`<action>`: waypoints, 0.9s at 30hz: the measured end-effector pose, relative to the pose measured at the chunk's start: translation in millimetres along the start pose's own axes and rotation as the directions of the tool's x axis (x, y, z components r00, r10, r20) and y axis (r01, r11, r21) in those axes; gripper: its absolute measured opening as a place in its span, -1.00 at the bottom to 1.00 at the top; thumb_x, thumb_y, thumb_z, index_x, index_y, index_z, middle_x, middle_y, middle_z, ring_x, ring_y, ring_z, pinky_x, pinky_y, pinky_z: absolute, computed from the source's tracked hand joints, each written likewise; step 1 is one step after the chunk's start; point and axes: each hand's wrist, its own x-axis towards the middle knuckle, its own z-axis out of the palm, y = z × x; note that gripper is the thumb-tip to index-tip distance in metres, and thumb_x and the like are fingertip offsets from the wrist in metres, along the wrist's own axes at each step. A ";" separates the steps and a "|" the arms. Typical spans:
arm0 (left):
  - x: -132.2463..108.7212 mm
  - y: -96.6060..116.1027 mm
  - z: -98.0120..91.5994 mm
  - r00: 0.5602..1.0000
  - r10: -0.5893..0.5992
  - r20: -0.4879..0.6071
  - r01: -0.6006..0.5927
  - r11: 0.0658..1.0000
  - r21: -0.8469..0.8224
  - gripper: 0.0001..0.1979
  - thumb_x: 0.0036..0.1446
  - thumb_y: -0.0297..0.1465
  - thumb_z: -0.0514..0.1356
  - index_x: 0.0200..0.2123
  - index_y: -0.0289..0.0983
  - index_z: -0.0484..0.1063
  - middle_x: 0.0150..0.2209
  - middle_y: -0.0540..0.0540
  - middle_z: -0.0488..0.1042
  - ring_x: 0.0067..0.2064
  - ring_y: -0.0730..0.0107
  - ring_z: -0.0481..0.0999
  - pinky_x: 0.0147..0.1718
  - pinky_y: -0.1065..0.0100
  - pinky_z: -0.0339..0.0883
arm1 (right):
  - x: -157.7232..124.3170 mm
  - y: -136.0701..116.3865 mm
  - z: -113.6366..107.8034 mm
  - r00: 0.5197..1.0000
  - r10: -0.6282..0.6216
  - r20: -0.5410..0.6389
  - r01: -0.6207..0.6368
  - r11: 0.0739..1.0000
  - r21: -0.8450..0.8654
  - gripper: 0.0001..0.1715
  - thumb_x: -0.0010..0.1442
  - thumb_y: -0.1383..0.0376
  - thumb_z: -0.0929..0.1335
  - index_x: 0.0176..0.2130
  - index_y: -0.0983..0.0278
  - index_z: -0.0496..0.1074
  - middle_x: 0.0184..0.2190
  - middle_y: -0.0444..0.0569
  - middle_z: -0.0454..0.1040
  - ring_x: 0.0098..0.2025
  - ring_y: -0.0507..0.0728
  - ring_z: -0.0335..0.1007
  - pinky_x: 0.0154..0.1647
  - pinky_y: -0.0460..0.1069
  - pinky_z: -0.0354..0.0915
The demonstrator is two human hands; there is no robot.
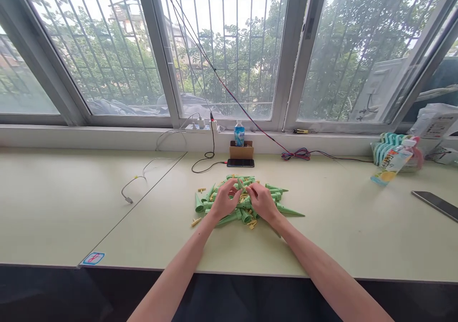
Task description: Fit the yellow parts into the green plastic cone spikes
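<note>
My left hand (226, 199) is closed around a green plastic watering spike (240, 184), held above the pile with its tip tilted up. Close beside it, my right hand (263, 202) pinches a small yellow plastic valve (245, 189) against the spike; the fingers partly hide where they meet. Under and around both hands lies a loose heap of green tapered spikes (291, 212), some pointing outward. Small yellow T-shaped valves (196, 222) are scattered among them and at the heap's edges.
Behind the heap, a phone (240, 163) lies before a small cardboard box (246, 150) and a blue-labelled bottle (239, 133). Cables (296, 154) run along the table's back. At right are a drink bottle (391, 163) and a dark tablet-like device (437, 204). A white cable (128, 199) lies left.
</note>
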 end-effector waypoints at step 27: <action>4.4 14.6 -7.3 0.947 -0.322 0.018 0.310 0.893 -0.326 -0.56 0.12 -0.07 0.19 -0.11 -0.30 0.39 -0.57 0.07 0.28 -0.59 0.56 0.26 -0.64 0.50 0.14 | 1.0 -9.1 -4.4 0.998 -0.027 -0.052 0.031 0.997 0.071 -0.68 0.38 0.21 0.16 -0.33 0.27 0.35 -0.44 -0.05 0.40 -0.41 0.09 0.25 -0.37 -0.06 0.15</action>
